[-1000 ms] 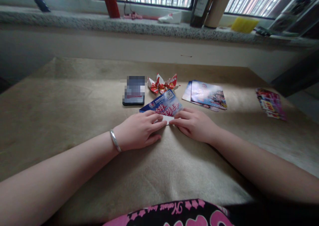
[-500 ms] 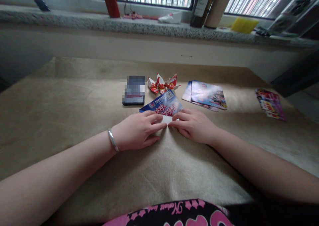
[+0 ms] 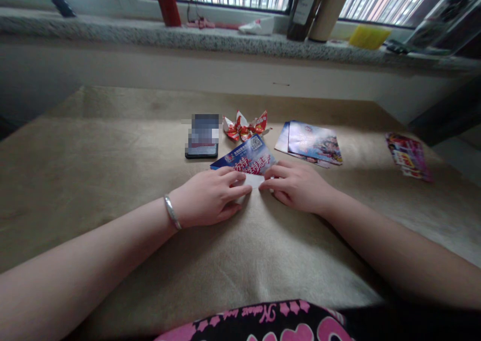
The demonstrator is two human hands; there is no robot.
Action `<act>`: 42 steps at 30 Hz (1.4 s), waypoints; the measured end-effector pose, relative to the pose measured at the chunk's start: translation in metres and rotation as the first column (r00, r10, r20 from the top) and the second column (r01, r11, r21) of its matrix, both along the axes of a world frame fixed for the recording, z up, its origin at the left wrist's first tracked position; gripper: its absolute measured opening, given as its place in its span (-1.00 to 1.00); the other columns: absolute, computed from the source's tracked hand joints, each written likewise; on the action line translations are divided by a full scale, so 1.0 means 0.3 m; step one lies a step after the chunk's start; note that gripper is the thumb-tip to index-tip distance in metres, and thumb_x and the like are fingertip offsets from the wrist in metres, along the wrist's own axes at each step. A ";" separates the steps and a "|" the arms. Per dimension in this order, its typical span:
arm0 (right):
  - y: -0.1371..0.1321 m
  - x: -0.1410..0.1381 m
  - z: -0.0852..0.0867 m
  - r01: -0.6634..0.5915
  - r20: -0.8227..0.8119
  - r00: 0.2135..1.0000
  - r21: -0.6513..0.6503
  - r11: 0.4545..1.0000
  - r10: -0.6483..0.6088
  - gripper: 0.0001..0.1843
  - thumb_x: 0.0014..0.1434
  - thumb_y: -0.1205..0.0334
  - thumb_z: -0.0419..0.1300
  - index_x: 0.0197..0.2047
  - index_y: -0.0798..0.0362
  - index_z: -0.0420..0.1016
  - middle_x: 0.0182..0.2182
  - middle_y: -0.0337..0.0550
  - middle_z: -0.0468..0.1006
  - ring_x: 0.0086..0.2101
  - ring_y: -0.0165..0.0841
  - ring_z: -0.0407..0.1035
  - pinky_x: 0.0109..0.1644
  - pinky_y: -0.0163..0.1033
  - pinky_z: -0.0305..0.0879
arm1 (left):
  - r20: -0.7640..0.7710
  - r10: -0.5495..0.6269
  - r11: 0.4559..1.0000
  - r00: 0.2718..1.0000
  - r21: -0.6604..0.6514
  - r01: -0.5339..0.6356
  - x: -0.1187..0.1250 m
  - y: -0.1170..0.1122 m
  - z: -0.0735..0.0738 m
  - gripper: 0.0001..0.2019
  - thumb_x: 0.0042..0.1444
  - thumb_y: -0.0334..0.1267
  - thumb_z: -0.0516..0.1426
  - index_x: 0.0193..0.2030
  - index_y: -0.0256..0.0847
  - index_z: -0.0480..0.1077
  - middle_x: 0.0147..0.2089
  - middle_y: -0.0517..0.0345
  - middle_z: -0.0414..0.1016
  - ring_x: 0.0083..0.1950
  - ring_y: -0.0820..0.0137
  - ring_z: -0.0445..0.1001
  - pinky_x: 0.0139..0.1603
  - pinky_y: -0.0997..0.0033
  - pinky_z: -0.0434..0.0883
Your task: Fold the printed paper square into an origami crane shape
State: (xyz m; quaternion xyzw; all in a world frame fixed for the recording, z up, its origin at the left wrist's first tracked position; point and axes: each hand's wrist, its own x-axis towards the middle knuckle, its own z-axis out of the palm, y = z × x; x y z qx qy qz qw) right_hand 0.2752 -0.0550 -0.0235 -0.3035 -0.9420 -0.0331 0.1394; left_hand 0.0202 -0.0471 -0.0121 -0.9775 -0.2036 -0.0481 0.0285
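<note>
A folded sheet of printed paper (image 3: 246,156) lies on the table in front of me, blue with red lettering and a QR code at its top corner. Its near edge is turned up into a white strip. My left hand (image 3: 212,197) rests on the left part of this strip with fingers stretched out, a silver bangle at the wrist. On the right end of the strip, my right hand (image 3: 296,186) touches the paper with spread, slightly bent fingers. The fingers cover both ends of the near edge. Just behind the sheet sits a red and white folded paper piece (image 3: 246,126) with pointed tips.
A phone (image 3: 203,139), partly blurred out, lies left of the paper. Several printed sheets (image 3: 315,141) are stacked to the right, and colourful printed slips (image 3: 409,156) lie farther right. Beyond the table (image 3: 124,130), a stone windowsill (image 3: 131,33) carries a red lighter-shaped object (image 3: 169,8) and a yellow item (image 3: 369,37).
My right hand has shifted slightly right and away from the left fingertips, uncovering more of the white strip. My left hand has stayed nearly still.
</note>
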 end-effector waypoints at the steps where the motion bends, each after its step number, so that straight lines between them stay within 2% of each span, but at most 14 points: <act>1: 0.001 0.003 0.001 0.001 -0.007 1.000 -0.001 1.000 -0.001 -0.72 0.17 0.37 0.07 -0.17 -0.04 0.57 -0.21 -0.14 0.55 -0.23 -0.30 0.35 -0.26 -0.24 0.20 | 0.000 0.002 1.000 1.000 0.004 -0.002 0.000 0.000 0.000 -0.65 0.22 -0.18 0.04 0.11 -0.19 0.35 0.11 -0.09 0.37 0.08 0.18 0.38 0.09 0.16 0.41; 16: 0.008 0.034 0.023 -0.009 0.037 0.999 -0.083 0.997 0.012 -0.67 0.14 0.39 0.06 -0.13 -0.03 0.57 -0.16 -0.16 0.57 -0.21 -0.30 0.38 -0.23 -0.23 0.28 | 0.011 -0.023 1.000 1.000 0.013 0.023 -0.006 0.009 -0.011 -0.65 0.23 -0.17 0.03 0.11 -0.18 0.35 0.09 -0.08 0.37 0.06 0.19 0.39 0.08 0.16 0.42; 20: 0.010 0.040 0.028 -0.006 0.027 1.000 -0.078 0.997 0.008 -0.66 0.14 0.39 0.04 -0.16 -0.03 0.59 -0.17 -0.17 0.59 -0.26 -0.33 0.41 -0.27 -0.26 0.28 | 0.023 -0.025 0.999 0.999 0.024 0.024 -0.012 0.013 -0.023 -0.65 0.23 -0.17 0.03 0.12 -0.18 0.34 0.09 -0.08 0.37 0.06 0.19 0.39 0.08 0.16 0.42; 25: 0.016 0.057 0.030 -0.010 0.008 1.000 -0.092 0.996 0.011 -0.66 0.14 0.38 0.02 -0.20 0.00 0.61 -0.18 -0.13 0.59 -0.27 -0.35 0.43 -0.22 -0.25 0.31 | 0.027 -0.027 0.999 0.999 0.027 0.027 -0.013 0.012 -0.022 -0.66 0.23 -0.18 0.03 0.11 -0.17 0.35 0.10 -0.07 0.37 0.07 0.19 0.39 0.08 0.15 0.42; 35: 0.030 0.092 0.037 0.012 0.047 0.999 -0.168 0.986 -0.004 -0.65 0.15 0.39 0.00 -0.23 0.00 0.63 -0.24 -0.12 0.59 -0.30 -0.36 0.44 -0.22 -0.24 0.32 | 0.026 -0.026 0.999 0.999 0.026 0.025 -0.018 0.006 -0.020 -0.66 0.23 -0.19 0.03 0.11 -0.18 0.36 0.11 -0.09 0.38 0.08 0.18 0.40 0.07 0.15 0.43; 42: 0.036 0.113 0.040 0.027 0.088 0.996 -0.168 0.985 -0.012 -0.66 0.15 0.38 0.02 -0.24 -0.01 0.63 -0.27 -0.15 0.60 -0.32 -0.36 0.45 -0.25 -0.24 0.29 | 0.039 -0.032 0.999 0.999 0.034 0.030 -0.017 0.008 -0.022 -0.66 0.22 -0.20 0.04 0.10 -0.19 0.37 0.10 -0.10 0.39 0.07 0.17 0.41 0.05 0.14 0.44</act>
